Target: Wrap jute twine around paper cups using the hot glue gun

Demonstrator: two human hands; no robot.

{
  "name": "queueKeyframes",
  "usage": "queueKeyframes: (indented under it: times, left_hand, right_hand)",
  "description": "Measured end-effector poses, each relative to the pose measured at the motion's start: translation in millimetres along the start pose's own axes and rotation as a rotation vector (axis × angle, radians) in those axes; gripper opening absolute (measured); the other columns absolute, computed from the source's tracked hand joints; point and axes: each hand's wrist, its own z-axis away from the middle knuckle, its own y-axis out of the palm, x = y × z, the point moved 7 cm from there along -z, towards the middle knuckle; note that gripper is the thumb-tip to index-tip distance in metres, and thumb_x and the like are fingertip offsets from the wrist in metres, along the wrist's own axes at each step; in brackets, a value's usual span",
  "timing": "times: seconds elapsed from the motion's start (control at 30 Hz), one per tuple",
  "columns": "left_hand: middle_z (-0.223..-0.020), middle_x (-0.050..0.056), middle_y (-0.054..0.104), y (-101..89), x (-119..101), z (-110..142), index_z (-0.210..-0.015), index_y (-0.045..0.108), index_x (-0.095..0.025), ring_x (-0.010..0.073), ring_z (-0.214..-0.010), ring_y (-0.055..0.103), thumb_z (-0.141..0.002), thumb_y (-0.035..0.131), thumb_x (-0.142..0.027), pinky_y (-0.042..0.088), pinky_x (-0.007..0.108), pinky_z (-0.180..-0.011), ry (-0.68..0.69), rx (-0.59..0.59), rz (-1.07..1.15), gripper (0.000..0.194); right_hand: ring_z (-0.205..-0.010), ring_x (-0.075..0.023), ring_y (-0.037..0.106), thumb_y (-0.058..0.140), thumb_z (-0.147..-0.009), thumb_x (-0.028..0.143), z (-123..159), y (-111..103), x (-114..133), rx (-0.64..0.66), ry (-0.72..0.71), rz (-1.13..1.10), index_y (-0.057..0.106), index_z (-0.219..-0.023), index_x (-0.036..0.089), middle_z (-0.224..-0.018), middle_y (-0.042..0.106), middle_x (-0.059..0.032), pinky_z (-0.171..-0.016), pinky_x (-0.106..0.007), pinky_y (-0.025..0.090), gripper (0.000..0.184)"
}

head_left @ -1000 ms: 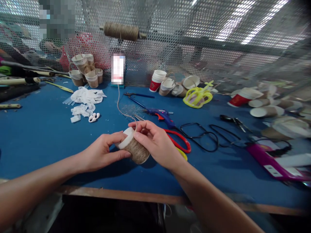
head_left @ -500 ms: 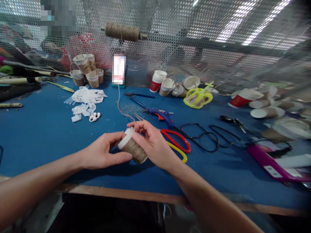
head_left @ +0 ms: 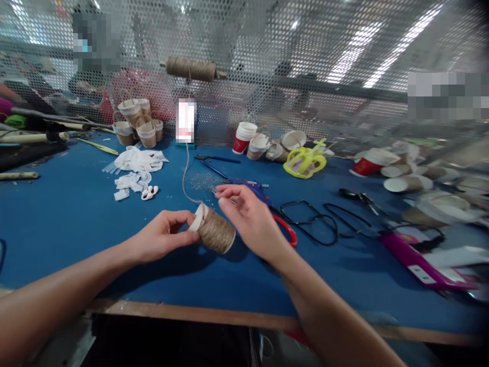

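Note:
My left hand pinches the white rim of a paper cup lying tilted on its side, its body wrapped in brown twine. A strand of twine runs from the cup's rim back across the table towards the phone. Just right of the cup, my right hand hovers with thumb and fingers apart, holding nothing visible. Beneath and beyond it are a blue glue gun, partly hidden, and scissors with a red handle loop, mostly covered by the hand.
A twine spool hangs on the perforated screen above a propped phone. Wrapped cups stand back left, near white lace. Blue pliers, a yellow basket-shaped frame, black cable and a magenta power strip lie about.
My right hand has let go of the cup and twine and moved slightly right. The cup has turned, showing more of its wrapped side, still in my left hand. The view has shifted slightly.

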Motion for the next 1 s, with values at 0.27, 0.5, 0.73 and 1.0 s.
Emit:
queueKeyframes:
  times: [0.27, 0.5, 0.73, 1.0]
  left_hand:
    - [-0.08, 0.004, 0.054, -5.0, -7.5, 1.0, -0.067, 0.054, -0.013, 0.0149, -0.076, 0.048, -0.077, 0.052, -0.024, 0.038, 0.03, -0.074, 0.12, -0.015, -0.187, 0.015]
    - [-0.085, 0.005, 0.058, -7.1, -9.0, 0.5, -0.068, 0.056, -0.013, 0.0173, -0.082, 0.052, -0.076, 0.052, -0.023, 0.039, 0.033, -0.079, 0.12, -0.034, -0.225, 0.014]
    - [-0.088, 0.006, 0.059, -8.2, -5.4, -1.0, -0.069, 0.057, -0.013, 0.0169, -0.083, 0.053, -0.077, 0.052, -0.024, 0.04, 0.033, -0.08, 0.12, -0.026, -0.219, 0.015]
    - [-0.083, 0.005, 0.059, -9.1, -6.2, -1.6, -0.066, 0.055, -0.013, 0.0163, -0.081, 0.052, -0.077, 0.051, -0.024, 0.039, 0.031, -0.079, 0.126, -0.014, -0.253, 0.016]
  right_hand:
    - [-0.095, -0.0256, 0.055, 0.046, -0.078, 0.027, -28.3, -87.2, -50.4, -0.166, 0.385, 0.848, 0.056, -0.098, 0.011, -0.101, 0.059, -0.0165, -0.081, -0.037, 0.04, 0.027]
    - [-0.066, -0.0263, 0.06, 0.056, -0.061, 0.015, -36.1, -84.7, -105.8, 0.043, 0.555, 0.799, 0.053, -0.048, 0.017, -0.057, 0.06, -0.0096, -0.058, -0.031, 0.04, 0.014]
    - [-0.061, -0.0174, 0.058, 0.052, -0.064, 0.017, -31.1, -86.4, -80.6, -0.075, 0.535, 0.53, 0.054, -0.068, 0.017, -0.062, 0.06, -0.0048, -0.054, -0.027, 0.043, 0.005]
    - [-0.043, -0.0084, 0.048, 0.063, -0.067, 0.031, 1.1, -52.7, -25.1, 0.082, 0.485, -0.193, 0.057, -0.068, 0.018, -0.055, 0.057, 0.0007, -0.041, -0.022, 0.04, 0.015]
